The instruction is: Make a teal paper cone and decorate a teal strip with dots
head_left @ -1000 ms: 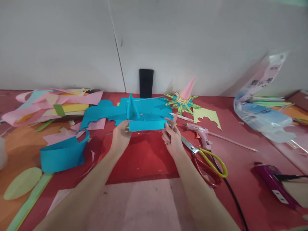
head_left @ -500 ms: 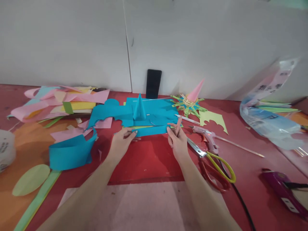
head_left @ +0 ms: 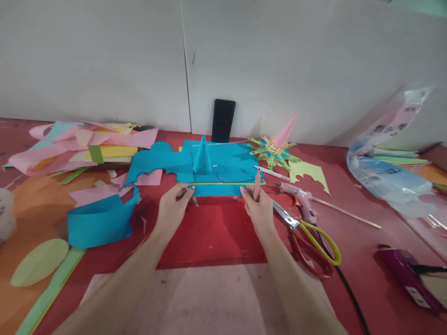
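A blue paper strip is stretched level between my two hands, above the red surface. My left hand pinches its left end with thumb and fingers. At the right end my right hand pinches the strip, with a pinkish pen also upright between its fingers. Just behind the strip lie blue paper sheets, and a folded blue paper cone stands on them. A white pen rests to the right of the sheets.
Scissors and a pink glue gun lie right of my right hand. A pink-coned paper piece and a black phone are at the back. Paper scraps and a curled blue band occupy the left; a purple tool is far right.
The blue strip has gone from slightly tilted to nearly level. My left hand has shifted a little left, and the pen in my right hand has tipped more upright.
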### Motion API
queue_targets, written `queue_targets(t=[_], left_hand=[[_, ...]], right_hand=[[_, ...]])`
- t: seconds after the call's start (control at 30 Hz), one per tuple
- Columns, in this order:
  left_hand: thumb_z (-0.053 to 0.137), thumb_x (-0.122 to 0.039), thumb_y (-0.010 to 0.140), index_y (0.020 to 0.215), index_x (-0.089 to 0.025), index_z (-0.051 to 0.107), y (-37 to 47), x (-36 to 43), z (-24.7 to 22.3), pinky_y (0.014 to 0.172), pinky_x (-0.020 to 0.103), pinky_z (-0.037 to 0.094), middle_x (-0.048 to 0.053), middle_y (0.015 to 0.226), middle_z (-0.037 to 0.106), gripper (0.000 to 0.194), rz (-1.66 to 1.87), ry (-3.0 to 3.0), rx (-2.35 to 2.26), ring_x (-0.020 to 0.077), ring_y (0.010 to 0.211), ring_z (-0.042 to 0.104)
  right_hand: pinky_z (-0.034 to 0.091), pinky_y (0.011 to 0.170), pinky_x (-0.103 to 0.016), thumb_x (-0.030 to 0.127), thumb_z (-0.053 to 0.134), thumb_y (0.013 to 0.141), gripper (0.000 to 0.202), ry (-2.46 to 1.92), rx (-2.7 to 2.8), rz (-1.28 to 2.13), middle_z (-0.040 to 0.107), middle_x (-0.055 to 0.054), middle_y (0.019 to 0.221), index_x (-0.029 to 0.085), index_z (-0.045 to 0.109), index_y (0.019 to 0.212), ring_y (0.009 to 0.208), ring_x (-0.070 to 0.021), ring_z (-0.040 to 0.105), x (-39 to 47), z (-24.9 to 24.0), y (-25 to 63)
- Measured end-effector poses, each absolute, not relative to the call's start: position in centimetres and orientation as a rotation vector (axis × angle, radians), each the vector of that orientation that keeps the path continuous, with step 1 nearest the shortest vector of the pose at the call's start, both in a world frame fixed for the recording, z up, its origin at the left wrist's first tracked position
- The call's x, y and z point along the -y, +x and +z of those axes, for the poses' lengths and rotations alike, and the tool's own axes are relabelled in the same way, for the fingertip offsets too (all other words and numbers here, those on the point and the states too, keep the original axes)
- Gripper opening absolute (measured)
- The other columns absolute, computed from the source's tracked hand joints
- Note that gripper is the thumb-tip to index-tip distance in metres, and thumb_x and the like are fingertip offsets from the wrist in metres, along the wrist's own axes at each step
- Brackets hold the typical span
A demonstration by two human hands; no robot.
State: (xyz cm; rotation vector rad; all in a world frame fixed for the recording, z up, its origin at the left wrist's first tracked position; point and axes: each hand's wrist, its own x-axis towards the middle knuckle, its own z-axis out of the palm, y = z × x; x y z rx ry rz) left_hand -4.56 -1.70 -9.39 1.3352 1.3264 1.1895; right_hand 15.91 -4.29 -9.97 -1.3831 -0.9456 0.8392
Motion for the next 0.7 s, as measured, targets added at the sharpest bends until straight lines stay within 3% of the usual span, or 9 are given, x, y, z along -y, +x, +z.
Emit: queue_targets(t=[0.17,0.7], left_hand=[[0.057,-0.037,0.074,0.078,-0.017,0.058,-5.1,1.3,-9.4,0.056,0.025,0.051,-0.005,0.052,0.054,0.020,1.272,1.260,-1.239,0.0114,0.048,0.057],[0.059,-0.041,0.071,0.081,-0.017,0.057,-5.0,1.2,-9.2,0.054,0.027,0.052,-0.003,0.054,0.058,0.026,1.261,1.225,-1.270,0.0127,0.048,0.058]], right_hand=[[0.024,0.035,-0.019,0.042,0.061,0.073,0.026,-1.368,1.013,0.831,0.055,0.003,0.048,0.017,0.060,0.076,0.036,-0.0057,0.033,4.5,-9.3,16.9],[0.016,0.031,-0.019,0.037,0.066,0.068,0.025,-1.283,0.868,0.911,0.057,0.002,0.047,0.015,0.061,0.080,0.031,-0.0030,0.028,4.4,-8.5,16.6]])
